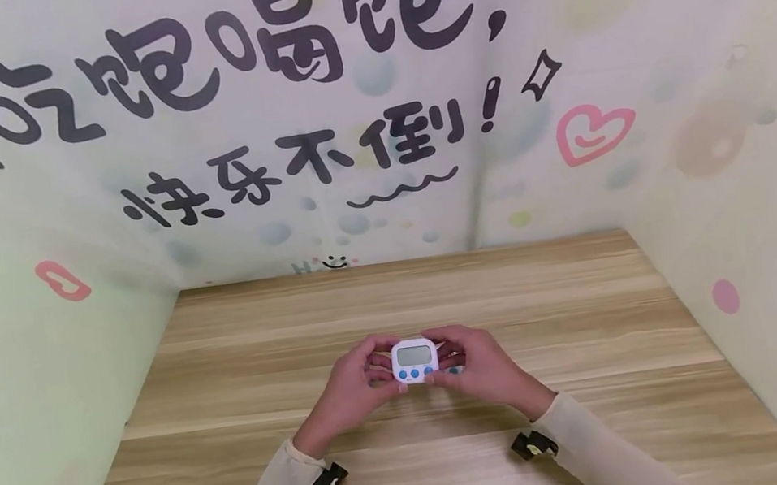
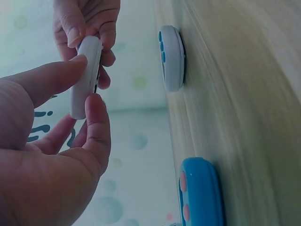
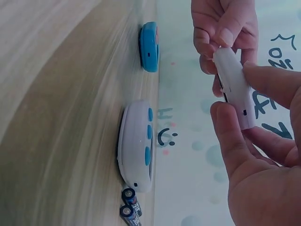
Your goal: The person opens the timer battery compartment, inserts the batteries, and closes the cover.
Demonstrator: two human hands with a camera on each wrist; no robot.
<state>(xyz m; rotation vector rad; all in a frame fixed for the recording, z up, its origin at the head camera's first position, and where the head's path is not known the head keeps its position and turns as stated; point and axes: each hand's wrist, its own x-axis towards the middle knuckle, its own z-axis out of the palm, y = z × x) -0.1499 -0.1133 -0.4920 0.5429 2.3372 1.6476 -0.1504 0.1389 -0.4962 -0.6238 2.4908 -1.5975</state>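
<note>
A white digital timer [image 1: 414,356] with a grey screen and a row of blue buttons is held up above the table, its screen turned toward the head camera. My left hand [image 1: 357,379] grips its left end, thumb on the lower edge and fingers at the top and behind. The opposite end is pinched by my right hand [image 1: 476,364], its thumb near the lower right button. Edge-on in the left wrist view, the timer [image 2: 85,77] sits between thumbs and fingertips. Its back is mostly hidden.
On the wooden table [image 1: 240,459] stand a second white timer [image 3: 134,146] with blue buttons and a blue timer [image 2: 202,193] with pink buttons. Two batteries [image 3: 130,207] lie beside the white one. Printed walls [image 1: 385,218] enclose the table at the back and sides.
</note>
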